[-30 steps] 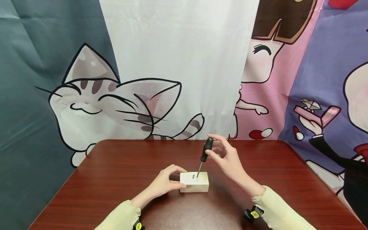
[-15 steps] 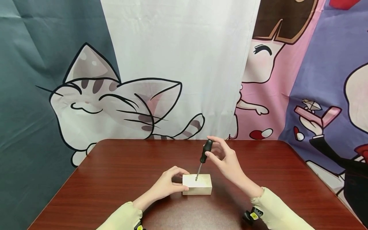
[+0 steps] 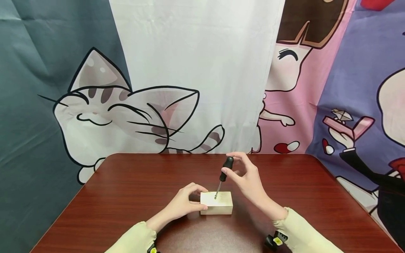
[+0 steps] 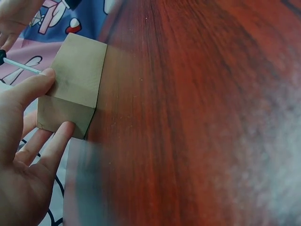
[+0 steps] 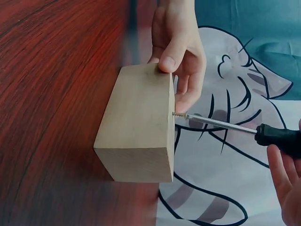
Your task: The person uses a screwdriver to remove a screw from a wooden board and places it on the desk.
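A reddish-brown, wood-grained counter (image 3: 142,175) forms the work surface. Behind it hangs a fabric backdrop (image 3: 202,52) printed with a cartoon cat. Pale yellow-green sleeves (image 3: 307,232) cover both forearms; black wrist-worn devices (image 3: 275,241) sit near the cuffs. In the left wrist view, the thumb of the left hand (image 3: 185,200) obstructs sight of the tip of the black-handled metal screwdriver (image 3: 225,171). The pale, rectangular wooden block (image 3: 218,203) rests on the counter, just right of the left hand, which grips its left end between thumb and fingers. The right hand (image 3: 248,177), above and right of the block, pinches the screwdriver handle. The tilted shaft meets the head of a brass-coloured metal screw (image 5: 179,114) projecting from the block's upper face.
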{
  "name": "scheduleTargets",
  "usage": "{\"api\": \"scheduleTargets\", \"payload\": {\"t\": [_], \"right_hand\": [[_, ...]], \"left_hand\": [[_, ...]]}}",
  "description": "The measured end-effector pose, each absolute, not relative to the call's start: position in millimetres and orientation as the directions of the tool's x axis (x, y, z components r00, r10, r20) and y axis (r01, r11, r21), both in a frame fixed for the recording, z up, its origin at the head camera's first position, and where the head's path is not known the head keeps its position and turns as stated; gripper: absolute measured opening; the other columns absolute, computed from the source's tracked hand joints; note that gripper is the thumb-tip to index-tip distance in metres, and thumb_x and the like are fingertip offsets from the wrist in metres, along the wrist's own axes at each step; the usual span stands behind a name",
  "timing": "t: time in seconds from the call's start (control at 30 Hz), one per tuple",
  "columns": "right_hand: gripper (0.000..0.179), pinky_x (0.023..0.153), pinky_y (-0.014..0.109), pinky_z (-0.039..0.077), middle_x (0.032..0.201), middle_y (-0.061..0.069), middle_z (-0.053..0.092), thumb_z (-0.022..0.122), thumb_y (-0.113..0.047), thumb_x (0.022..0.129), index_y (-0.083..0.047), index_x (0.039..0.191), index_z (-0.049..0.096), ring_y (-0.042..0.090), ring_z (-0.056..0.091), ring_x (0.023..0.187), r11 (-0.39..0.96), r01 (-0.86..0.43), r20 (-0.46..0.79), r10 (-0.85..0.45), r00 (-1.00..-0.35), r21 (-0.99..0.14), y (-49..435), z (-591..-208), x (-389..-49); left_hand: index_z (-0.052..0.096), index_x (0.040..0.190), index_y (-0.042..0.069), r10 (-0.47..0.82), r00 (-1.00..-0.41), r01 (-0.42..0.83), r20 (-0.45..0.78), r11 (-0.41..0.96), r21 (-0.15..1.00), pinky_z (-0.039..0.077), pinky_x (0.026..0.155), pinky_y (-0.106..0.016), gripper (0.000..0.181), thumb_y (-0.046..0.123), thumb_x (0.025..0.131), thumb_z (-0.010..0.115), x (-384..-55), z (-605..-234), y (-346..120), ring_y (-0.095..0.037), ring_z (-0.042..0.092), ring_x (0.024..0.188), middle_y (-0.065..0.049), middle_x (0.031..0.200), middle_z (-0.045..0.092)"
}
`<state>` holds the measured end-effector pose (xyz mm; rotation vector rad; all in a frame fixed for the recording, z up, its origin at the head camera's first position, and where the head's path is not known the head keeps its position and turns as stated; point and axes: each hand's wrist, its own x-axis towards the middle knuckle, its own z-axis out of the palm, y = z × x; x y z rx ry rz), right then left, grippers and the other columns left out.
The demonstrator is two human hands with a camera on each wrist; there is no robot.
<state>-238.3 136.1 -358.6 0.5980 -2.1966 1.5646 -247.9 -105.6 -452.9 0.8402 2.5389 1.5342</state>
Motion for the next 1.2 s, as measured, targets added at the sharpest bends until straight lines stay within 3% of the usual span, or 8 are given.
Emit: {"api": "scheduleTargets", "payload": {"t": [0.2, 0.43, 0.67, 0.9, 1.03, 1.2], "right_hand": [[0.045, 0.059, 0.026, 0.053, 0.097, 0.008, 0.068, 0.075, -0.011, 0.087, -0.022, 0.127, 0.058, 0.012, 0.067, 0.06, 0.243, -0.59, 0.562, -0.181, -0.807, -0.77, 140.7, -369.6, -247.4], [0.049, 0.063, 0.027, 0.056, 0.097, 0.007, 0.071, 0.076, -0.009, 0.086, -0.021, 0.13, 0.057, 0.017, 0.068, 0.072, 0.266, -0.589, 0.567, -0.163, -0.807, -0.763, 144.4, -370.5, -248.1], [0.033, 0.062, 0.031, 0.058, 0.089, 0.009, 0.069, 0.078, -0.011, 0.084, -0.01, 0.113, 0.061, 0.018, 0.068, 0.069, 0.192, -0.507, 0.496, -0.105, -0.862, -0.84, 142.8, -367.6, -245.4], [0.029, 0.068, 0.043, 0.06, 0.087, 0.003, 0.07, 0.075, -0.008, 0.086, -0.002, 0.11, 0.06, 0.015, 0.07, 0.072, 0.122, -0.476, 0.459, -0.147, -0.876, -0.871, 146.3, -362.6, -244.0], [0.027, 0.072, 0.046, 0.06, 0.092, -0.005, 0.071, 0.074, -0.011, 0.088, -0.006, 0.111, 0.062, 0.015, 0.071, 0.077, 0.094, -0.436, 0.417, -0.172, -0.893, -0.895, 150.6, -360.6, -244.3], [0.03, 0.076, 0.04, 0.061, 0.107, -0.002, 0.074, 0.071, -0.013, 0.091, -0.01, 0.121, 0.064, 0.015, 0.073, 0.092, 0.067, -0.442, 0.413, -0.253, -0.875, -0.894, 156.8, -360.9, -244.5]], "left_hand": [[0.067, 0.115, 0.022, 0.495, -0.839, 0.426, 0.225, 0.341, 0.838, 0.057, 0.079, -0.023, 0.043, 0.027, 0.077, 0.085, -245.7, -450.5, -102.4, -0.019, 0.06, 0.105, -0.002, 0.108, 0.062], [0.067, 0.115, 0.021, 0.512, -0.831, 0.423, 0.217, 0.33, 0.844, 0.058, 0.078, -0.023, 0.043, 0.025, 0.076, 0.086, -244.3, -450.3, -96.9, -0.02, 0.06, 0.106, -0.003, 0.108, 0.062], [0.066, 0.116, 0.018, 0.523, -0.821, 0.437, 0.228, 0.32, 0.841, 0.057, 0.077, -0.021, 0.044, 0.021, 0.076, 0.086, -245.8, -452.2, -96.0, -0.017, 0.059, 0.103, -0.004, 0.109, 0.062], [0.067, 0.113, 0.019, 0.531, -0.818, 0.436, 0.222, 0.32, 0.841, 0.057, 0.078, -0.022, 0.043, 0.025, 0.076, 0.086, -249.2, -452.8, -96.9, -0.017, 0.059, 0.103, -0.004, 0.109, 0.062], [0.068, 0.113, 0.021, 0.527, -0.816, 0.461, 0.238, 0.345, 0.818, 0.057, 0.079, -0.025, 0.042, 0.029, 0.076, 0.086, -250.0, -453.2, -97.7, -0.015, 0.06, 0.102, -0.002, 0.107, 0.063], [0.068, 0.113, 0.022, 0.527, -0.809, 0.495, 0.258, 0.376, 0.783, 0.055, 0.083, -0.027, 0.043, 0.033, 0.075, 0.086, -249.0, -453.6, -98.3, -0.013, 0.06, 0.1, 0.001, 0.105, 0.064]]}}
